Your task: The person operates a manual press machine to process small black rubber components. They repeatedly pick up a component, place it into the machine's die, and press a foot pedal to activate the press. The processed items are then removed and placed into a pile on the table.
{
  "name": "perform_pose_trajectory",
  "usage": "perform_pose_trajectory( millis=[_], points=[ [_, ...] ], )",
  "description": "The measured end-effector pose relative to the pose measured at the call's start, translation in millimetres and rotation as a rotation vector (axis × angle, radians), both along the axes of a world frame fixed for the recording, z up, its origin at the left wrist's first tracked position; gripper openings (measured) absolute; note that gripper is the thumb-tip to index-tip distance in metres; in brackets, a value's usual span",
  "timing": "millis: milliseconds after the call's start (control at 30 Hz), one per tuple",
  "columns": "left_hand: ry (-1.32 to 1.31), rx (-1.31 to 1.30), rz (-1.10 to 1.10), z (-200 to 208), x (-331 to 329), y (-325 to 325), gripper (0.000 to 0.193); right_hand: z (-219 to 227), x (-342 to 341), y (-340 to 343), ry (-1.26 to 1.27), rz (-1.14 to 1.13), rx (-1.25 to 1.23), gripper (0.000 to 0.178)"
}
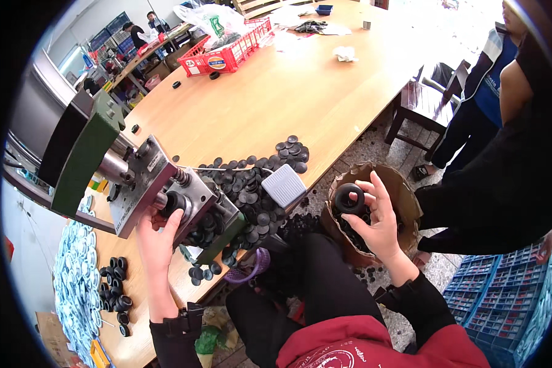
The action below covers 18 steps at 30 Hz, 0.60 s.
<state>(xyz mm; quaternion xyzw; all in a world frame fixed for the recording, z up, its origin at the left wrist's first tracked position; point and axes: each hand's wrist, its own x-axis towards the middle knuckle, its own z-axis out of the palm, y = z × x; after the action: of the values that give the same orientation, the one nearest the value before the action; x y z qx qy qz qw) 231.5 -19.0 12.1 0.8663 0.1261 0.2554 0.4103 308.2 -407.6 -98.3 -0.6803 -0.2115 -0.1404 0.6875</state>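
Observation:
My left hand (pixel 157 233) reaches into a green and steel bench press (pixel 193 190). Its thumb and fingers close around a black round rubber part (pixel 175 201) sitting in the press tooling; some fingertips are hidden behind it. Over a cardboard box (pixel 411 211) on the floor, my right hand (pixel 377 222) pinches a black rubber ring (pixel 349 198) between thumb and fingers, its open centre showing. Loose black discs (pixel 245 184) lie heaped around the press base, and dark pieces are partly visible inside the box.
A light grey box-shaped pedal (pixel 284 185) with a cable rests on the discs. Black rings (pixel 114 285) and a pale blue pile (pixel 73 282) lie at left. A red crate (pixel 227 56) stands at the far side. People (pixel 497 153) stand at right beside a wooden chair (pixel 420 104).

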Motion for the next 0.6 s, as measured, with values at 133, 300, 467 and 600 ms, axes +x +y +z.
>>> perform_pose_trajectory(
  millis=[133, 300, 467, 600],
  points=[
    [0.148, 0.031, 0.053, 6, 2, 1, 0.037, -10, 2, -9, 0.074, -0.078, -0.140, 0.085],
    [0.055, 0.125, 0.117, 0, -3, -1, 0.042, -64, 14, -45, 0.039, -0.286, -0.755, 0.089],
    [-0.023, 0.146, 0.165, -4, -5, -20, 0.046, -29, 29, 13, -0.238, -0.179, -0.840, 0.069],
    [-0.221, 0.365, 0.238, -17, -21, -21, 0.051, 2, 43, 81, -0.438, -0.084, -1.018, 0.057]
  ],
)
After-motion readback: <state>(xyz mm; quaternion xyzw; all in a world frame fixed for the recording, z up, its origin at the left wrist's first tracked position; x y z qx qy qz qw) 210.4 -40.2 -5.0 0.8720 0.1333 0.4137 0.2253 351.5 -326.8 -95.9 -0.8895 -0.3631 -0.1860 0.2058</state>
